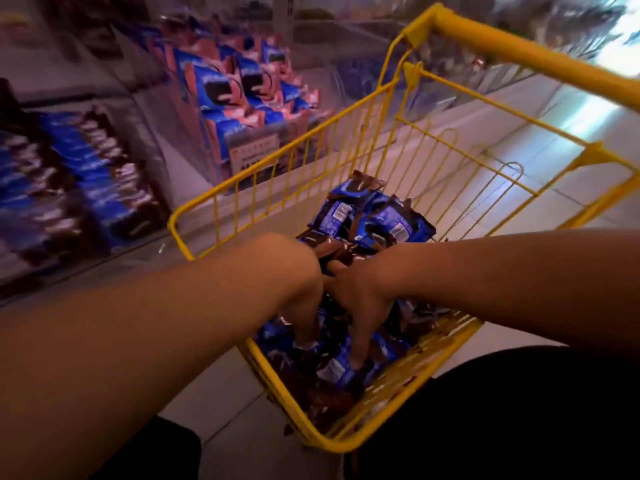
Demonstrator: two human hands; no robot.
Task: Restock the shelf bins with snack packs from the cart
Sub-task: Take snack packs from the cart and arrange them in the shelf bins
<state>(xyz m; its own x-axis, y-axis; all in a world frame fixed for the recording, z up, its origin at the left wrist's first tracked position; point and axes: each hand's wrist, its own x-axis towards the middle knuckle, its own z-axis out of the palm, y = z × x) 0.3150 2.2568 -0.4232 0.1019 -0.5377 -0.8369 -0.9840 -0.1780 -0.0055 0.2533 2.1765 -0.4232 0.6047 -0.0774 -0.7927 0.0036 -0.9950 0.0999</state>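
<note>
Both hands, left (304, 306) and right (360, 306), dig into the packs (377, 220) in the cart (346, 441); each grip's closure is hidden. Gather a firm bunch before lifting.

**Yellow cart, blue and brown packs**

The wire cart (363, 140) is bright yellow all over. The snack packs (381, 223) in it are blue and dark brown with small white label patches. Packs in the shelf bin (242, 98) are blue with pink. The blurred packs at left (79, 178) look blue and brown. The floor tiles (571, 188) are pale.
</note>
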